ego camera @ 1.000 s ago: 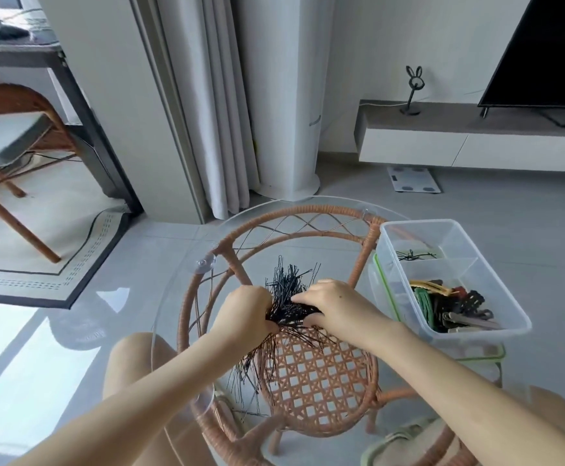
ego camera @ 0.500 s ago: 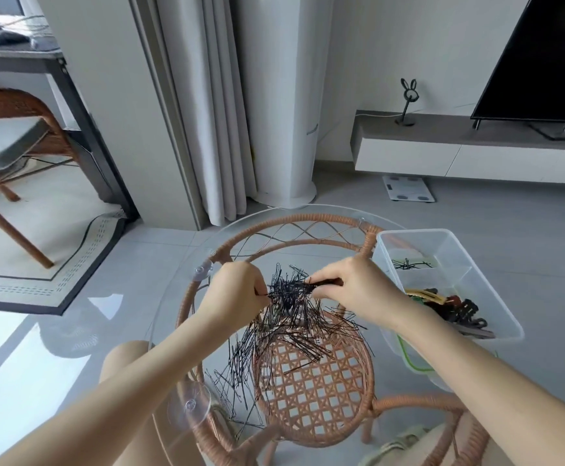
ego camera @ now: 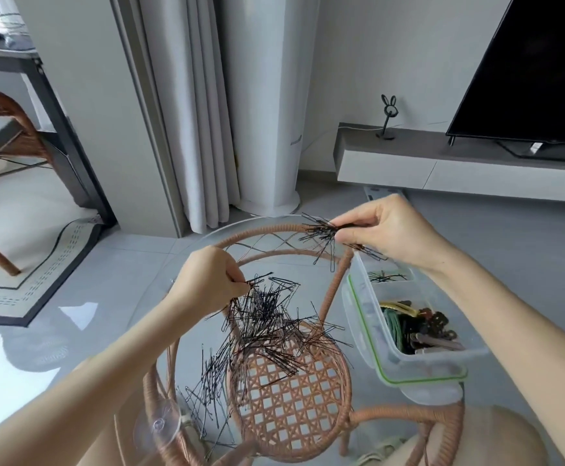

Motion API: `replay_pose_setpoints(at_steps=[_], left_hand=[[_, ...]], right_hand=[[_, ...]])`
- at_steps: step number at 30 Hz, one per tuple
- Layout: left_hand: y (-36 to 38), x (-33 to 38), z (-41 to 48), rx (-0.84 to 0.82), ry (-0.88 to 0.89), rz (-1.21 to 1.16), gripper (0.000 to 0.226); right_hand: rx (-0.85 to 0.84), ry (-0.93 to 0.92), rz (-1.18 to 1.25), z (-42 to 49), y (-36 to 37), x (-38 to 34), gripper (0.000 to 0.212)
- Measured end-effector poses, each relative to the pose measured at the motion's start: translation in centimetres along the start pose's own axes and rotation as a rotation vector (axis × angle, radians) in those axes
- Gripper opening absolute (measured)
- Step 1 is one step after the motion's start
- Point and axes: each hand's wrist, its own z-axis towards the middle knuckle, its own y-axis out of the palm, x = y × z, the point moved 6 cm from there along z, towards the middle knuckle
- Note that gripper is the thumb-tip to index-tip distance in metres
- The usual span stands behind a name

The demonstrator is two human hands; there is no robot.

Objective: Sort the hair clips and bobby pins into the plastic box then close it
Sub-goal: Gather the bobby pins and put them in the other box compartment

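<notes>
Beside the clear rectangular plastic box [ego camera: 368, 317] with its green-edged lid beneath it, the right hand [ego camera: 385, 230] is pinching a small bunch of black bobby pins [ego camera: 321, 233] above the box's far end, where a few pins are already lying; coloured hair clips [ego camera: 418, 327] are filling the near compartment. Left of the box, the left hand [ego camera: 210, 284] is gripping into the large loose pin pile [ego camera: 267, 324] on the round glass desk [ego camera: 133, 297], so most sorting seems to remain. Pins are straying toward the desk's near rim; open glass lies left of the pile.
</notes>
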Motion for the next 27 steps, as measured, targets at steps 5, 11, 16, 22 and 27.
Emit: replay_pose_setpoints(at_steps=[5, 11, 16, 22, 27], left_hand=[[0.2, 0.3, 0.3, 0.001, -0.004, 0.007, 0.004], [0.2, 1.8, 1.2, 0.002, 0.000, -0.037, 0.002], [0.2, 4.4, 2.6, -0.024, 0.034, -0.105, 0.006], [0.6, 9.2, 4.4, 0.012, 0.129, -0.151, 0.005], [2.0, 14.1, 6.1, -0.004, 0.246, -0.183, 0.004]], right_hand=[[0.028, 0.037, -0.174, 0.7, -4.8, 2.3, 0.022], [-0.065, 0.076, -0.401, 1.0, -7.0, 6.3, 0.019], [-0.240, 0.163, -0.556, 1.0, -5.3, 10.8, 0.019], [-0.319, 0.199, -0.476, 1.2, -2.5, 13.3, 0.023], [-0.191, 0.159, -0.420, 0.8, -4.3, 13.9, 0.020]])
